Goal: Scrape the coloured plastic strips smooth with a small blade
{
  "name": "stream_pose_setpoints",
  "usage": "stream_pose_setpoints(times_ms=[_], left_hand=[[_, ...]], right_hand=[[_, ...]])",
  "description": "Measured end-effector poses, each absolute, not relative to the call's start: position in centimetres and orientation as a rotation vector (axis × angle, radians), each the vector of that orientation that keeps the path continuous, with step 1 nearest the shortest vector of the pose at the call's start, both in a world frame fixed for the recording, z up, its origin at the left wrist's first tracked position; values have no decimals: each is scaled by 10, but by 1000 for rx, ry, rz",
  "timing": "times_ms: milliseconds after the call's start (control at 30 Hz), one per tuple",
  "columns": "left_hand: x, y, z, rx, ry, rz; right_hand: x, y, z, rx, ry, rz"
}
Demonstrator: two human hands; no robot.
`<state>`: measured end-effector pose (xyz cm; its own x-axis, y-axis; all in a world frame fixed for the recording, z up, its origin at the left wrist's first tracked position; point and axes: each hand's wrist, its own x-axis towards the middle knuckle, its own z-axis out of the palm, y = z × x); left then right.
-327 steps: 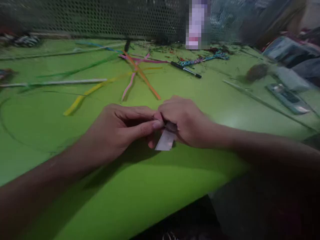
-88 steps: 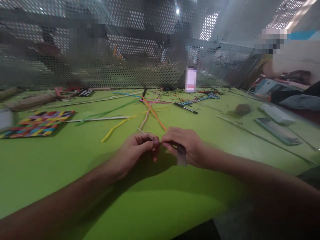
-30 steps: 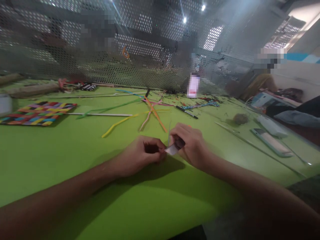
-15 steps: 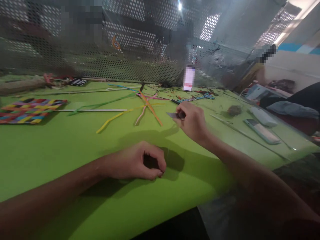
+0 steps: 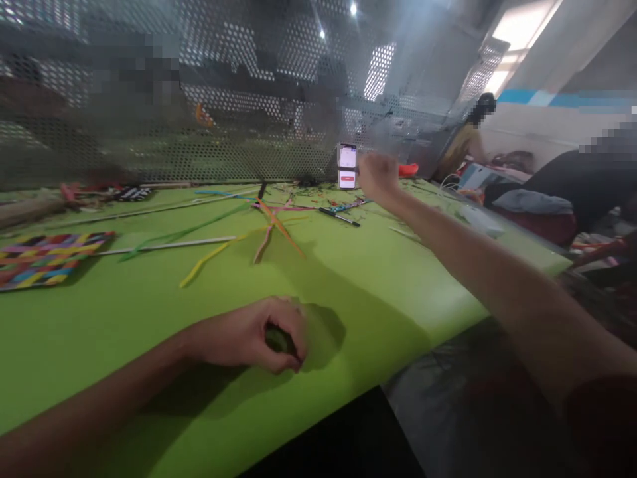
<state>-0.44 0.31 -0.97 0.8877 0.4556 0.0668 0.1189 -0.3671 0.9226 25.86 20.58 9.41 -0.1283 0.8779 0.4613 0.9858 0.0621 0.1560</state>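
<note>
The table (image 5: 149, 299) is smooth, with a soft gloss at four o'clock. At twelve, the perforated mesh (image 5: 279, 149) looks like dull metal. The phone (image 5: 347, 166) at one has a smooth, bright screen; cloth (image 5: 528, 206) at three looks matt and soft.

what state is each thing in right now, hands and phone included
left hand: thumb and fingertips together, low over the table
right hand: raised beside the phone, grip blurred
phone: upright, screen lit
pen: lying down
woven piece: flat
yellow strip: bent
orange strip: lying across a pink strip
</note>
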Motion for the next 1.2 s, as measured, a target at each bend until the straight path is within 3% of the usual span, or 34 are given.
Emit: stream_pose_setpoints(times_ms=[233,333,567,700,967,1033,1200], left_hand=[[-11,10,-2,1898,309,290],[-16,14,-2,1686,342,341],[-9,15,-24,1176,615,826],[-3,15,-28,982,685,945],[0,11,-23,987,725,933],[-1,15,-29,1017,716,927],[0,23,-42,1071,679,909]], right_hand=[[343,215,152,-2014,-1787,-652],[361,189,154,-1890,-1661,-206],[329,87,109,-1436,-2126,890],[312,62,101,-1189,-2189,1112],[309,62,100,-1222,-2135,1096],[320,77,100,-1356,-2141,885],[384,140,109,-2034,-1860,-17]])
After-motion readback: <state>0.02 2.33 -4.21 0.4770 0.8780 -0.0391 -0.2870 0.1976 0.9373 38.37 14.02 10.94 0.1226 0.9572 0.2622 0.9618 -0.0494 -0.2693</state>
